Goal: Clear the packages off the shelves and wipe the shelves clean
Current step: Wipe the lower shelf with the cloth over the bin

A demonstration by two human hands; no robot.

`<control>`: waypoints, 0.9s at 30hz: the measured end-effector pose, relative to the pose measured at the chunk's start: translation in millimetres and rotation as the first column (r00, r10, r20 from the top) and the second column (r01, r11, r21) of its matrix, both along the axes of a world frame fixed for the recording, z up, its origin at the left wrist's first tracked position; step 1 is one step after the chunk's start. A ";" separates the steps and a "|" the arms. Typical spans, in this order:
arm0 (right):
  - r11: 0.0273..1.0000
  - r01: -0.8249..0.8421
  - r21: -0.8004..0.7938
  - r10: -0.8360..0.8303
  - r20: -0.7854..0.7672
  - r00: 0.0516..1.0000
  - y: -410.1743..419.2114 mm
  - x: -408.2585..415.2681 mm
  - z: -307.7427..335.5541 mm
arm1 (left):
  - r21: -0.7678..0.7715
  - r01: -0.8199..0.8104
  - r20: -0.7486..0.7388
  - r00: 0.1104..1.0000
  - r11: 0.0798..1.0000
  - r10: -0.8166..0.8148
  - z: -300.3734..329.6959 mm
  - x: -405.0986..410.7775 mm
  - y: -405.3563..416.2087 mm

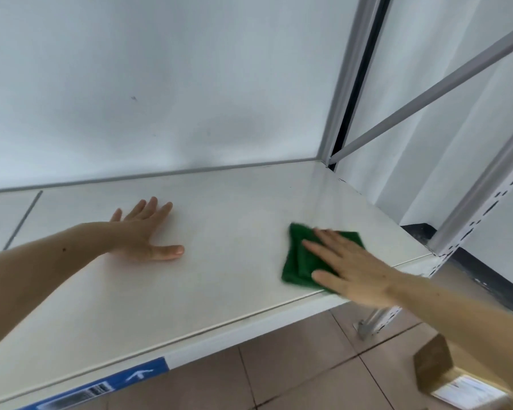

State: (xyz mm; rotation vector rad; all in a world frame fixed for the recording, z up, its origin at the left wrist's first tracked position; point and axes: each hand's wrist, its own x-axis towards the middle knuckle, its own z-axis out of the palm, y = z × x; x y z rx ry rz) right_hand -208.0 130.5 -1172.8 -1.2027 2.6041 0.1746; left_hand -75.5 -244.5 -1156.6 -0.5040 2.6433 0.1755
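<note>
A white shelf board (pixel 234 232) fills the middle of the view, with no packages on it. My left hand (pixel 142 229) lies flat on the board left of centre, fingers straight and spread. My right hand (pixel 350 267) presses flat on a folded green cloth (pixel 296 261) near the shelf's right front corner, fingers straight. A brown cardboard package (pixel 444 371) with a white label stands on the floor at the lower right, partly cut off by the frame edge.
Grey metal uprights (pixel 350 84) and a diagonal brace (pixel 427 90) frame the shelf's right end. A slotted post (pixel 480 214) stands at the front right corner. A blue label (pixel 107 386) sits on the shelf's front edge. Brown floor tiles (pixel 279 374) lie below.
</note>
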 end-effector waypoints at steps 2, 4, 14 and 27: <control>0.969 0.247 -0.008 -0.247 -0.073 0.966 -8.7 -38.6 -3.9 | -0.011 -0.014 0.029 0.999 1.000 0.014 5.7 7.6 -11.0; 0.909 0.408 -0.082 -0.415 -0.099 0.904 -30.8 -78.7 -12.0 | 0.001 -0.008 0.051 0.999 1.000 0.008 4.5 8.2 -18.5; 0.961 0.195 -0.197 -0.196 0.014 0.980 -201.2 -84.4 -10.9 | 0.032 0.006 0.026 1.000 0.999 -0.006 -10.9 5.8 -24.5; 0.988 0.089 -0.123 -0.095 -0.041 0.995 -103.8 -81.2 -12.1 | 0.092 -0.107 0.011 0.994 0.990 0.107 1.0 54.1 -68.9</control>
